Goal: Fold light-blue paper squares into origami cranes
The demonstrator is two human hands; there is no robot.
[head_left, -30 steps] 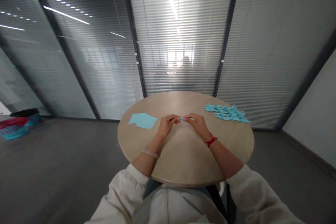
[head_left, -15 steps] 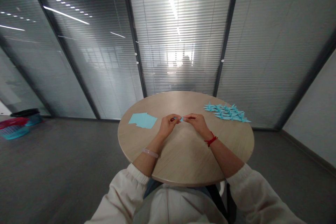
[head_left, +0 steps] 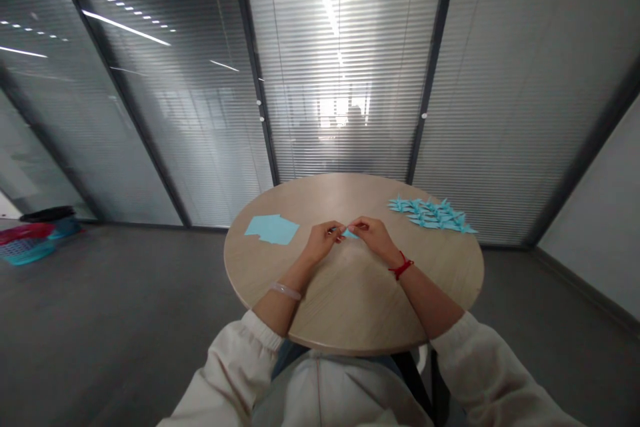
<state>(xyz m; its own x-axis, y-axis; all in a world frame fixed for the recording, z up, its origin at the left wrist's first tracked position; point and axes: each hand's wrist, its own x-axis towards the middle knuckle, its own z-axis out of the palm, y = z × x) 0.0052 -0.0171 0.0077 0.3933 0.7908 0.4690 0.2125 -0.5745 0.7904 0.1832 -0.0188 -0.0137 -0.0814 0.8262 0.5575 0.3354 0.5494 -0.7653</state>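
Between my two hands is a small piece of folded blue paper (head_left: pixel 349 233), mostly covered by fingers. My left hand (head_left: pixel 324 240) pinches its left side, and my right hand (head_left: pixel 373 235) grips it from the right with thumb and forefinger. Both hands are over the middle of the round wooden table (head_left: pixel 350 307). Flat blue paper sheets (head_left: pixel 273 229) lie to the left of my left hand. Several folded blue paper cranes (head_left: pixel 434 213) are grouped in rows beyond my right hand, at the table's right side.
Glass partition walls with blinds (head_left: pixel 345 67) stand right behind the table. On the floor far left are a blue basket with a red top (head_left: pixel 27 245) and a dark-rimmed bin (head_left: pixel 60 221). A white wall (head_left: pixel 600 180) rises at the right.
My fingers have shifted slightly on the folded paper, and more of its blue surface shows below them. The sheets and the cranes have stayed put.
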